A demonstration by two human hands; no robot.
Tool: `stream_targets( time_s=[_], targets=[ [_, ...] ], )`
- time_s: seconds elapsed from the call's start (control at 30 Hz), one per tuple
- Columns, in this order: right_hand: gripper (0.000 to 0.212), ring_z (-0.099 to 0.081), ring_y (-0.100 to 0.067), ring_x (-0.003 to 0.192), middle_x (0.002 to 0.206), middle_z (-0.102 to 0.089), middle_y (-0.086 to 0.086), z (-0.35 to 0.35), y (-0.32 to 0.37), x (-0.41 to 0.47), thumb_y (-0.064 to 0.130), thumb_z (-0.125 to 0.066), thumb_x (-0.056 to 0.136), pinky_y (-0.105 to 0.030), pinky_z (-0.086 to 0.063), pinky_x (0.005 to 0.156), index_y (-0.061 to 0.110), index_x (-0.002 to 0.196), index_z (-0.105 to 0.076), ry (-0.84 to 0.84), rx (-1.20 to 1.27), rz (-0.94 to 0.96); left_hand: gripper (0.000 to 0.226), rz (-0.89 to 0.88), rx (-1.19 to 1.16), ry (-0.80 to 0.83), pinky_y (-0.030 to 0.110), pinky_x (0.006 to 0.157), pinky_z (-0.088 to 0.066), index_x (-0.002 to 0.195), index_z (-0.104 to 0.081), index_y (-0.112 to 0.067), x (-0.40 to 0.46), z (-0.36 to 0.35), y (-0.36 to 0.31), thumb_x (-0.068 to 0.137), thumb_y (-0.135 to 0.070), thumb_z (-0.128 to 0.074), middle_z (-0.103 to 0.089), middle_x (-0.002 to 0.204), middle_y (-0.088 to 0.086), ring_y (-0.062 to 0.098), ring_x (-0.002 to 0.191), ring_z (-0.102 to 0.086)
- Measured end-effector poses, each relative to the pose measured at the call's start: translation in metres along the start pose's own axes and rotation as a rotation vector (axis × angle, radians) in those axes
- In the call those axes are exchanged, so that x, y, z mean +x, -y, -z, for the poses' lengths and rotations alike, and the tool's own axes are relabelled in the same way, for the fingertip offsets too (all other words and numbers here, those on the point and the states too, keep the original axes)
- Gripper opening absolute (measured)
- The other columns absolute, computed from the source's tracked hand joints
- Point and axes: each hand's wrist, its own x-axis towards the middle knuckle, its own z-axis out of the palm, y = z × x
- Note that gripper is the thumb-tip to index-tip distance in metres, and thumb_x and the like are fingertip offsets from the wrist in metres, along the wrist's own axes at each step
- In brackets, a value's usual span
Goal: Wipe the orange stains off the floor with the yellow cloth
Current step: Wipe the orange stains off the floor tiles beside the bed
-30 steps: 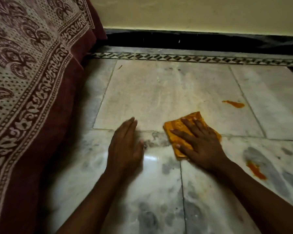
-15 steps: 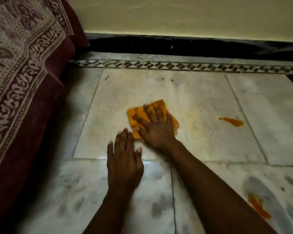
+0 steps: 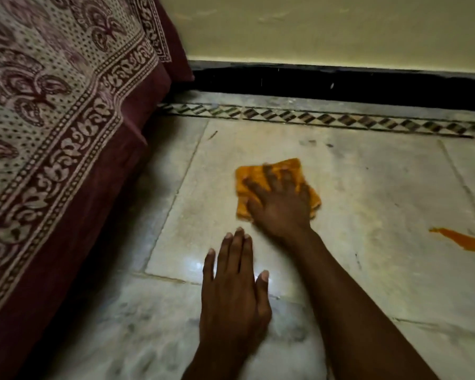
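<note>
The yellow cloth (image 3: 274,185) lies flat on a pale floor (image 3: 368,193) tile, pressed under the right hand (image 3: 281,204), fingers spread. One orange stain (image 3: 461,239) sits well apart to the right across bare marble. The left hand (image 3: 233,292) rests flat, fingers extended, holding nothing. A patterned bedspread (image 3: 52,119) hangs at left; a black skirting (image 3: 340,83) borders the far edge.

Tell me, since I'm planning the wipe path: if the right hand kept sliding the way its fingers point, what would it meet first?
Bare marble floor, then probably the patterned border strip below the black skirting; depth unclear.
</note>
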Motion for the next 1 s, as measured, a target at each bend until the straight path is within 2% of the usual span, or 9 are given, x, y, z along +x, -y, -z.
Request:
stream_targets(
  time_s=[0.07, 0.13, 0.2, 0.33, 0.43, 0.57, 0.7, 0.8, 1.0],
  targets=[
    [0.063, -0.006, -0.024, 0.164, 0.176, -0.013, 0.012, 0.002, -0.012, -0.029, 0.074, -0.014, 0.094, -0.059, -0.011, 0.126, 0.061, 0.153, -0.033, 0.035, 0.027, 0.233, 0.065, -0.006, 0.001, 0.007, 0.048, 0.122, -0.023, 0.155, -0.049, -0.013, -0.001, 0.003, -0.001, 0.098, -0.044, -0.041, -0.046, 0.164, 0.004, 0.021, 0.155, -0.039],
    [0.061, -0.013, -0.023, 0.163, 0.175, -0.02, 0.011, 0.006, -0.038, -0.046, 0.073, -0.017, 0.095, -0.056, -0.018, 0.125, 0.061, 0.151, -0.038, 0.002, 0.043, 0.219, 0.065, -0.005, 0.004, 0.021, 0.048, 0.123, -0.022, 0.156, -0.046, -0.014, -0.001, 0.005, -0.001, 0.099, -0.045, -0.04, -0.041, 0.167, 0.003, 0.02, 0.156, -0.036],
    [0.06, -0.019, -0.029, 0.161, 0.174, -0.025, 0.004, 0.01, -0.06, -0.04, 0.068, -0.021, 0.098, -0.059, -0.021, 0.125, 0.056, 0.152, -0.042, -0.125, 0.003, -0.064, 0.067, 0.003, 0.011, 0.058, 0.048, 0.124, -0.019, 0.159, -0.042, -0.014, -0.001, 0.003, -0.003, 0.1, -0.045, -0.036, -0.035, 0.171, 0.003, 0.019, 0.159, -0.031],
    [0.055, -0.001, -0.041, 0.162, 0.177, -0.008, -0.004, 0.01, -0.021, 0.02, 0.057, -0.029, 0.106, -0.069, 0.002, 0.124, 0.047, 0.16, -0.032, -0.163, 0.131, -0.622, 0.066, 0.007, 0.055, 0.06, 0.049, 0.125, -0.02, 0.159, -0.042, -0.013, -0.001, 0.005, -0.003, 0.101, -0.044, -0.034, -0.035, 0.17, 0.004, 0.021, 0.158, -0.032],
    [0.054, 0.004, -0.041, 0.162, 0.178, -0.002, -0.003, 0.004, 0.009, 0.035, 0.058, -0.026, 0.109, -0.069, 0.005, 0.124, 0.049, 0.161, -0.025, -0.027, 0.097, -0.291, 0.067, 0.001, 0.048, 0.08, 0.049, 0.125, -0.021, 0.16, -0.041, -0.012, 0.0, 0.006, -0.001, 0.101, -0.044, -0.032, -0.036, 0.17, 0.005, 0.021, 0.158, -0.032],
    [0.061, -0.005, -0.029, 0.164, 0.177, -0.012, 0.007, 0.005, -0.02, -0.034, 0.071, -0.012, 0.099, -0.063, -0.012, 0.125, 0.059, 0.156, -0.029, 0.018, 0.01, 0.141, 0.069, 0.013, 0.015, 0.116, 0.05, 0.128, -0.019, 0.163, -0.035, -0.014, 0.0, 0.008, -0.003, 0.102, -0.048, -0.027, -0.03, 0.173, 0.003, 0.02, 0.161, -0.024],
    [0.058, -0.02, -0.034, 0.16, 0.174, -0.025, 0.001, 0.019, -0.091, -0.065, 0.068, -0.025, 0.099, -0.063, -0.024, 0.123, 0.054, 0.153, -0.041, -0.146, -0.02, -0.244, 0.071, 0.019, 0.002, 0.136, 0.049, 0.13, -0.015, 0.164, -0.03, -0.015, 0.0, 0.007, -0.004, 0.102, -0.048, -0.025, -0.024, 0.175, 0.003, 0.019, 0.162, -0.02],
    [0.057, -0.003, -0.039, 0.162, 0.178, -0.006, 0.001, 0.031, -0.095, -0.016, 0.067, -0.027, 0.103, -0.069, -0.006, 0.125, 0.055, 0.159, -0.026, -0.055, 0.031, -0.56, 0.071, 0.009, 0.019, 0.143, 0.05, 0.13, -0.018, 0.164, -0.031, -0.015, 0.001, 0.005, -0.003, 0.101, -0.048, -0.026, -0.026, 0.174, 0.004, 0.02, 0.161, -0.022],
    [0.057, 0.006, -0.032, 0.163, 0.177, 0.002, 0.008, 0.021, -0.059, -0.06, 0.072, -0.018, 0.101, -0.068, -0.002, 0.126, 0.063, 0.157, -0.015, 0.057, -0.024, -0.035, 0.071, 0.033, -0.01, 0.132, 0.051, 0.13, -0.019, 0.163, -0.032, -0.015, 0.001, 0.009, -0.005, 0.101, -0.049, -0.027, -0.028, 0.173, 0.004, 0.02, 0.161, -0.023]
  ],
)
